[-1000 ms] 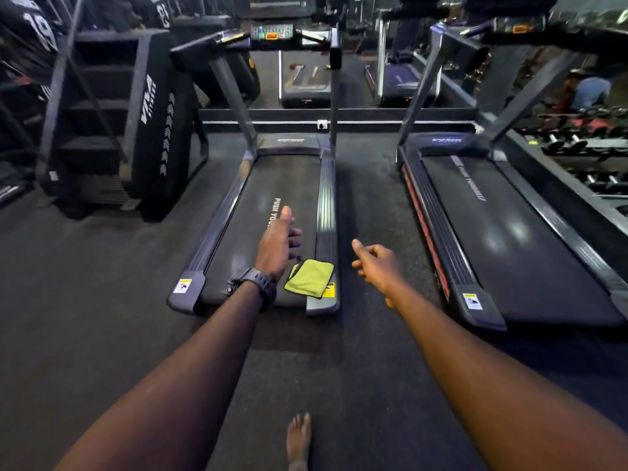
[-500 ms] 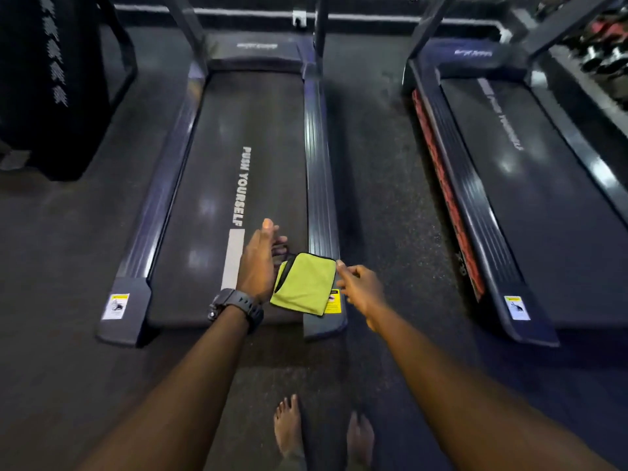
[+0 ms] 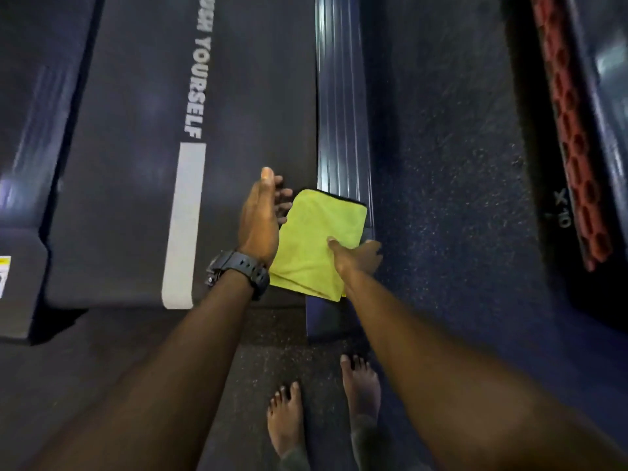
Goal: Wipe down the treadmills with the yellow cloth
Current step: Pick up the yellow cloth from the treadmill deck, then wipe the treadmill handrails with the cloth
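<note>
A folded yellow cloth (image 3: pixel 314 243) lies across the rear right corner of the near treadmill, half on the dark belt (image 3: pixel 136 147) and half on the ribbed side rail (image 3: pixel 341 107). My right hand (image 3: pixel 356 258) pinches the cloth's right edge, thumb on top and fingers underneath. My left hand (image 3: pixel 261 219), with a black watch on the wrist, hovers just left of the cloth with fingers straight and spread, holding nothing. The belt carries white lettering and a white stripe.
A second treadmill (image 3: pixel 574 158) with a red honeycomb side strip stands at the right, across a strip of speckled rubber floor (image 3: pixel 452 164). My bare feet (image 3: pixel 326 402) stand on the floor just behind the near treadmill's rear end.
The view has dropped and closed in on the treadmill's rear corner. My right hand moved from beside the cloth onto its right edge and took hold. My left hand stayed beside the cloth.
</note>
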